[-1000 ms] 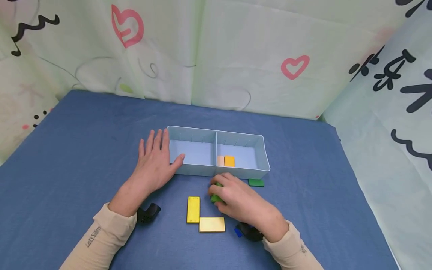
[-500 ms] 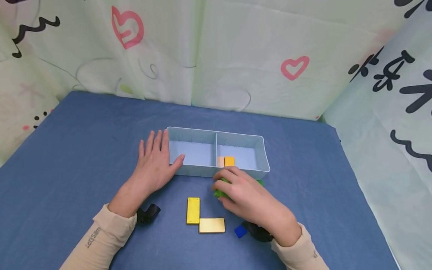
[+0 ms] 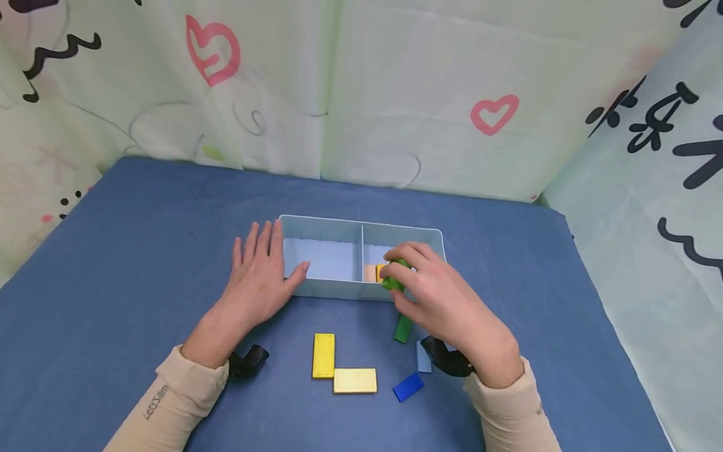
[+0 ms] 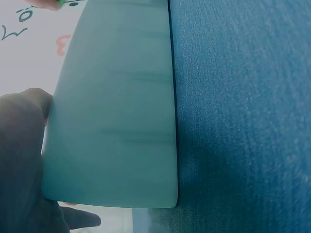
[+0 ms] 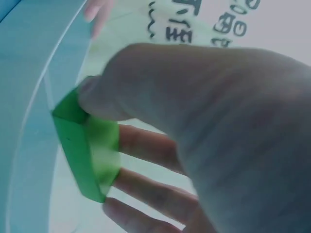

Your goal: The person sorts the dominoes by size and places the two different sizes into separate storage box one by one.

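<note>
My left hand (image 3: 257,276) lies at the left end of a pale blue two-compartment box (image 3: 333,289), fingers straight and thumb over its front rim. The box's wall (image 4: 116,107) fills the middle of the left wrist view. My right hand (image 3: 440,292) pinches a bright green block (image 3: 393,283) between thumb and fingers, above the front rim of the right compartment. In the right wrist view the thumb presses one end of the green block (image 5: 82,150), with fingertips along its other side. A pink block (image 3: 369,272) and a partly covered orange block (image 3: 380,271) sit in that compartment.
In front of the box lie a yellow block (image 3: 324,356), a cream block (image 3: 354,381), a blue block (image 3: 408,387), a light blue block (image 3: 423,356) and a dark green block (image 3: 403,328) on the blue cloth (image 3: 198,220). Patterned curtains (image 3: 395,75) stand behind.
My right hand has lifted the green block from the cloth and carried it up and right to the box's rim. Blocks formerly under that hand now show. My left hand has stayed put.
</note>
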Available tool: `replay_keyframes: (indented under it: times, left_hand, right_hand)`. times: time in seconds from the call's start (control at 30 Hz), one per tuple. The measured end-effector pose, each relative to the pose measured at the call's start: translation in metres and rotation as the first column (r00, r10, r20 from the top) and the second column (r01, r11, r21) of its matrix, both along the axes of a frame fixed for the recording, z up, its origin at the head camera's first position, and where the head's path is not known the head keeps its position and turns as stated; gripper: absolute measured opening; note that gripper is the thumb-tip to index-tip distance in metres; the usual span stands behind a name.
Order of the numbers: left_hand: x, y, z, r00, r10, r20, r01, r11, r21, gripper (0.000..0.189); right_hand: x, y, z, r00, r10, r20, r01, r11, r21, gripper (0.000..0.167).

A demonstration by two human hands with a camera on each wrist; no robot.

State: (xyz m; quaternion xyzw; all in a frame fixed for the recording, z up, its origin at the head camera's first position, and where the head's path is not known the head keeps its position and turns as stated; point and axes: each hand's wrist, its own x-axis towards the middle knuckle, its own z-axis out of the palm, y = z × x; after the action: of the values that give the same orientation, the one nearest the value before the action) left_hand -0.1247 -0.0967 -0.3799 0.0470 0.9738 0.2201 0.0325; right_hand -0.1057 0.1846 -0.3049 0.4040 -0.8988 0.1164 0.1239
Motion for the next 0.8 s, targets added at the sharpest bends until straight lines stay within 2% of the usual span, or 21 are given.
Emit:
replay_keyframes:
  times: [0.23, 0.37, 0.5, 0.6, 0.8]
  left_hand:
    - [0.000, 0.000, 0.001, 1.000, -0.001, -0.003, 0.001, 1.000, 0.001, 0.091]
    - [0.000, 0.001, 0.000, 1.000, -0.004, -0.003, 0.004, 1.000, 0.004, 0.091]
    - [0.001, 0.001, -0.001, 1.000, -0.006, -0.003, 0.006, 1.000, 0.014, 0.090]
    - [0.001, 0.000, -0.001, 1.000, -0.002, -0.005, 0.003, 1.000, 0.014, 0.090]
    - [0.001, -0.001, 0.000, 1.000, -0.001, -0.001, 0.001, 1.000, 0.015, 0.091]
  right_hand:
    - [-0.016, 0.011, -0.010, 0.996, -0.075, 0.042, 0.076, 0.996, -0.043, 0.018]
    - [-0.022, 0.015, -0.014, 0.993, -0.092, 0.073, 0.095, 0.995, -0.033, 0.014]
    - [-0.031, 0.016, -0.014, 0.989, -0.104, 0.109, 0.102, 0.994, 0.023, 0.013]
    - [-0.040, 0.015, -0.013, 0.981, -0.106, 0.165, 0.094, 0.993, 0.078, 0.015]
    - [-0.057, 0.012, -0.011, 0.940, -0.115, 0.320, 0.053, 0.979, 0.195, 0.018]
